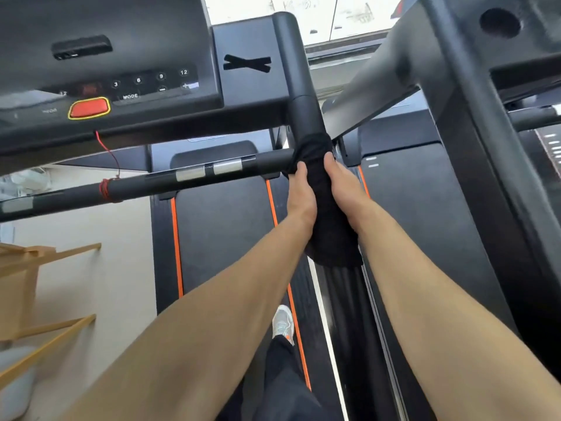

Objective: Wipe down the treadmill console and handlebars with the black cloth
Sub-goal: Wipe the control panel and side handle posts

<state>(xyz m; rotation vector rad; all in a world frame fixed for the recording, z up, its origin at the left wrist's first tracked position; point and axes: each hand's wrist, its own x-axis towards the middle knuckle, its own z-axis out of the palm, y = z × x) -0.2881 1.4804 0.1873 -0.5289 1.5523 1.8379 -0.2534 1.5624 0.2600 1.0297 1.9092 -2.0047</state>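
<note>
Here, the black cloth (329, 235) is draped over the right-hand handlebar (293, 71) of the treadmill, just beyond the right edge of the console (121, 50). It sits at the corner where the front crossbar (188, 174) meets that rail, and its loose end hangs toward the belt (224, 238). The left hand (300, 197) and right hand (344, 185) clasp the cloth from opposite sides, pressing it round the rail with thumbs on top. The other fingers are hidden beneath, so how tightly they curl cannot be told. By judgement the task is under way on the handlebar stage, with the cloth applied to the near section of the right rail. Nothing visible shows whether the console face, its red stop button (89, 108) or the crossbar with its metal grip plates (209, 170) have been wiped. They lie apart from the cloth, and the left end of the crossbar probably remains to be reached.
</note>
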